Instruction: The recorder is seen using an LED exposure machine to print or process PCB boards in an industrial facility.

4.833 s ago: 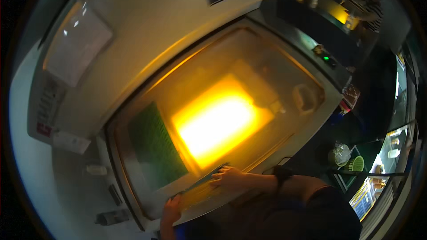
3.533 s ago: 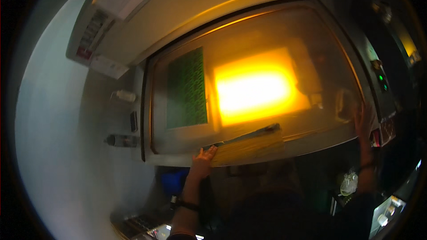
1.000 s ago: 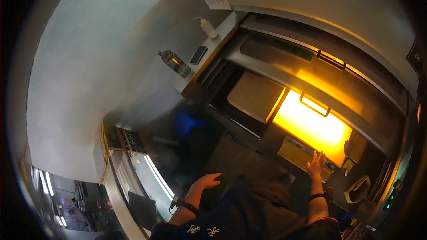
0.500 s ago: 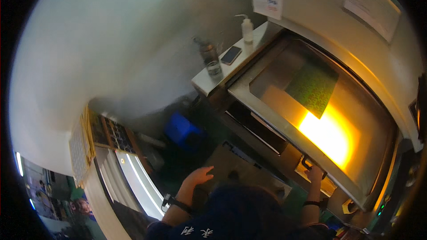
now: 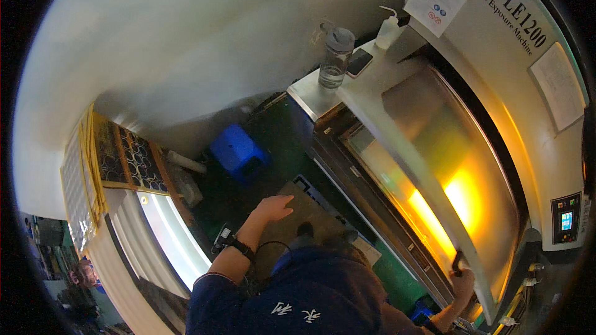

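Observation:
My right hand (image 5: 461,285) is wrapped round the black handle (image 5: 457,263) on the front edge of a metal-framed lid (image 5: 413,170). The lid is tilted up at its front edge, above the bed of a large exposure machine (image 5: 379,192). Bright yellow light shows through its sheet and along the gap beneath it. A blurred greenish patch (image 5: 444,139) shows through the sheet; I cannot tell what lies under it. My left hand (image 5: 273,208) hangs in the air over the floor, fingers stretched out and holding nothing. A wrist device (image 5: 225,239) is strapped to that arm.
A lidded clear bottle (image 5: 335,59), a phone (image 5: 359,62) and a white squeeze bottle (image 5: 388,31) stand or lie on the ledge beyond the lid. A blue stool (image 5: 239,152) sits on the floor. To the left is a lit white table (image 5: 167,236); a control panel (image 5: 566,218) is at right.
The lid's front edge has come up off the bed, with my right hand still on its handle. My view has shifted, and my left hand stays outstretched.

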Demonstrator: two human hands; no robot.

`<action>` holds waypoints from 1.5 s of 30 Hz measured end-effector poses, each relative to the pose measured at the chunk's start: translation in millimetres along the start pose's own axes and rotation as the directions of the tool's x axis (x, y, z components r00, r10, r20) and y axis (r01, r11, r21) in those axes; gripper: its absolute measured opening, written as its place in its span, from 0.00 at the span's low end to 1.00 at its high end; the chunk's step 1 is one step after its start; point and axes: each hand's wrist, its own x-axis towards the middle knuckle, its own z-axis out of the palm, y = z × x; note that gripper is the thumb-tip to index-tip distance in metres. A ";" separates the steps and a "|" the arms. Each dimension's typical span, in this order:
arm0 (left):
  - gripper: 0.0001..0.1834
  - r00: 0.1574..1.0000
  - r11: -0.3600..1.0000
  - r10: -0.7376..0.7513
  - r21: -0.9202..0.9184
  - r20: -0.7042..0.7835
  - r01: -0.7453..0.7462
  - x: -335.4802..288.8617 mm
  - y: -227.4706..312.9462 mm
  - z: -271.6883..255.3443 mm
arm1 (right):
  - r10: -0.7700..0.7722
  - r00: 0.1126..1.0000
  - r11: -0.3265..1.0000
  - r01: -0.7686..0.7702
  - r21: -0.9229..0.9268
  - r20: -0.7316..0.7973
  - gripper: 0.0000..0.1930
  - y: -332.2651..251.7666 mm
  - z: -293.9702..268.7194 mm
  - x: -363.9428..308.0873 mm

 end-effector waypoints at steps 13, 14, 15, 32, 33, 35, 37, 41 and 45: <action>0.33 0.992 0.988 0.122 -0.094 0.024 -0.119 134.2 138.6 -23.6 | -0.227 0.654 0.967 0.062 -0.248 -0.722 0.06 57.6 -118.2 54.3; 0.33 0.990 0.988 0.130 -0.087 0.047 -0.126 147.0 153.2 -26.9 | -0.219 0.630 0.973 0.083 -0.216 -0.745 0.08 54.2 -125.1 58.7; 0.34 0.981 0.973 0.192 -0.128 -0.021 -0.193 159.5 169.4 -28.9 | -0.207 0.608 0.978 0.100 -0.185 -0.766 0.10 48.4 -134.9 62.3; 0.49 0.977 0.953 0.194 0.254 -0.088 -0.166 433.7 352.9 107.9 | -0.184 0.700 0.982 0.108 -0.153 -0.690 0.16 35.2 -238.4 136.9; 0.49 0.977 0.944 0.195 0.287 -0.091 -0.162 434.0 363.7 112.3 | -0.148 0.696 0.984 0.029 -0.178 -0.702 0.16 39.6 -239.7 134.8; 0.49 0.976 0.927 0.192 0.345 -0.103 -0.146 428.0 380.1 104.6 | -0.167 0.646 0.986 0.099 -0.135 -0.745 0.12 49.4 -242.9 140.4; 0.49 0.976 0.918 0.158 0.385 -0.146 -0.091 424.3 366.5 87.5 | -0.160 0.634 0.987 0.092 -0.132 -0.756 0.11 51.3 -237.6 150.0; 0.49 0.960 0.893 0.204 0.440 -0.194 -0.100 432.6 365.5 62.8 | -0.168 0.633 0.984 0.055 -0.172 -0.756 0.08 55.3 -237.4 138.7; 0.50 0.918 0.856 0.309 0.493 -0.248 -0.155 438.6 336.7 30.7 | -0.165 0.578 0.985 0.058 -0.161 -0.799 0.07 54.4 -236.4 134.6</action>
